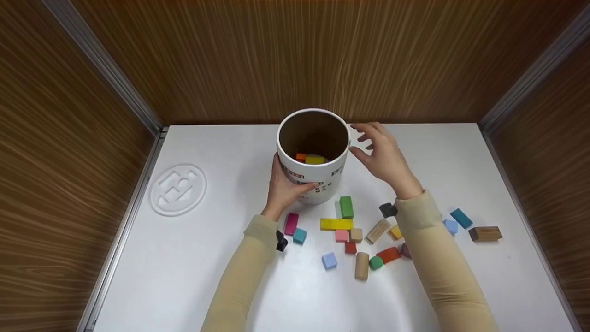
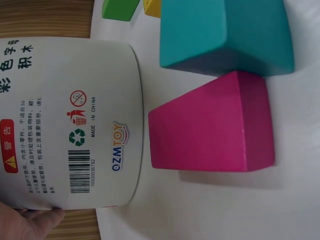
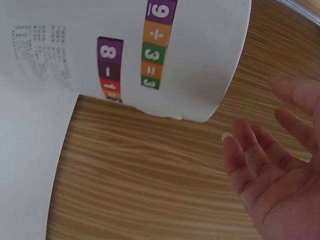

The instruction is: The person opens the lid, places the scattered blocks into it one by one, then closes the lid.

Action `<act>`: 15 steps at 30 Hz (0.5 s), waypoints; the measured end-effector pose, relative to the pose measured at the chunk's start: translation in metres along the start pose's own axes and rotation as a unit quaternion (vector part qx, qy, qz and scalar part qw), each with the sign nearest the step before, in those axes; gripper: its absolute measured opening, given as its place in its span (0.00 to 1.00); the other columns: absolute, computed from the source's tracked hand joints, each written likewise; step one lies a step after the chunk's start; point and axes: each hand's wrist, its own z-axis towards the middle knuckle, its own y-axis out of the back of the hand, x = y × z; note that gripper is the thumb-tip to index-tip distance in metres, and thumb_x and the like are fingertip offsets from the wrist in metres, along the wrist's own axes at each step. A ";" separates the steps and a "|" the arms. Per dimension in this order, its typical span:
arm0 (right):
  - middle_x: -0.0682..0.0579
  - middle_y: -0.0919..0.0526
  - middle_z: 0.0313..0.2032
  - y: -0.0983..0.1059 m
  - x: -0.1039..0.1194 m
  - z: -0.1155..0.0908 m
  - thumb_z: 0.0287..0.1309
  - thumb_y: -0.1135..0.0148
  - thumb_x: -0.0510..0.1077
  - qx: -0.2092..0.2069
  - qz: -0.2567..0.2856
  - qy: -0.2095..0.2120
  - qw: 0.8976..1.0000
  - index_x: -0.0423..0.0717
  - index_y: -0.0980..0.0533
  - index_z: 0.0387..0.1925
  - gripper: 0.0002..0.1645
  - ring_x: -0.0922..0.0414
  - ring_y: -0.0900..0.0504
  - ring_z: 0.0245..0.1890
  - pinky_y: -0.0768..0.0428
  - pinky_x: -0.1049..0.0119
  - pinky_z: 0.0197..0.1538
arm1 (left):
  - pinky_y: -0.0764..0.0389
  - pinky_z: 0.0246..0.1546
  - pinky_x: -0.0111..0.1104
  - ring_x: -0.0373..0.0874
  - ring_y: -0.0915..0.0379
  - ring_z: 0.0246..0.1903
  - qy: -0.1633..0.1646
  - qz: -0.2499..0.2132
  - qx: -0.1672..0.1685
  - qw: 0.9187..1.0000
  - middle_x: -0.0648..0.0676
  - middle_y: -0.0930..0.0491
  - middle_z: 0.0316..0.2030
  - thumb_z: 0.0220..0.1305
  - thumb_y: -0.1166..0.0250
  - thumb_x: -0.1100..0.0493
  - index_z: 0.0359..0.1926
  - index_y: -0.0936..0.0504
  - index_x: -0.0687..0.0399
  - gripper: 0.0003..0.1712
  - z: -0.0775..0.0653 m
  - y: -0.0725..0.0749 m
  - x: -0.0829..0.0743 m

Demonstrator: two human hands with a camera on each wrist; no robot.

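A white cylindrical toy-block tub with printed labels stands upright, with several blocks, including a yellow block, inside it. My left hand holds the tub's left side, thumb across the front. In the left wrist view, the fingertips touch the tub's edge. My right hand is just off the rim on the right, fingers spread and slightly bent, holding nothing. In the right wrist view a gap shows between those fingers and the tub. Near my left wrist lie a magenta block and a teal block.
Loose blocks lie in front of the tub, among them a green block, a long yellow block and a wooden cylinder. A brown block lies farther right. The round clear lid rests at left. Wood-grain panels enclose the table.
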 end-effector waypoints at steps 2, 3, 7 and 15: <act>0.46 0.26 0.55 0.004 -0.008 -0.010 0.59 0.32 0.37 -0.003 -0.012 -0.014 1.000 0.45 0.28 0.63 0.30 0.51 0.23 0.50 0.19 0.54 0.47 | 0.45 0.71 0.42 0.38 0.49 0.69 0.002 0.001 -0.001 1.000 0.45 0.47 0.72 0.30 0.20 0.30 0.75 0.60 0.28 0.76 0.000 0.000 0.000; 0.46 0.27 0.55 0.006 -0.012 -0.015 0.59 0.32 0.37 -0.002 -0.020 -0.025 0.999 0.45 0.29 0.63 0.30 0.50 0.23 0.50 0.19 0.53 0.48 | 0.45 0.71 0.42 0.38 0.49 0.69 0.002 0.001 -0.001 1.000 0.45 0.47 0.72 0.30 0.20 0.30 0.75 0.60 0.27 0.75 0.000 0.000 0.000; 0.42 0.28 0.57 0.014 -0.032 -0.038 0.59 0.32 0.37 0.011 -0.045 -0.084 0.995 0.44 0.31 0.65 0.33 0.45 0.24 0.53 0.20 0.47 0.51 | 0.44 0.70 0.43 0.38 0.48 0.69 -0.006 -0.003 -0.001 1.000 0.47 0.46 0.72 0.31 0.19 0.31 0.75 0.59 0.31 0.75 0.000 0.001 0.000; 0.33 0.34 0.62 0.033 -0.081 -0.091 0.62 0.34 0.39 0.043 -0.089 -0.175 0.980 0.41 0.34 0.68 0.34 0.35 0.28 0.56 0.24 0.37 0.49 | 0.44 0.71 0.44 0.40 0.48 0.69 -0.019 -0.004 0.001 1.000 0.52 0.46 0.72 0.35 0.18 0.36 0.76 0.59 0.39 0.75 0.000 0.001 0.001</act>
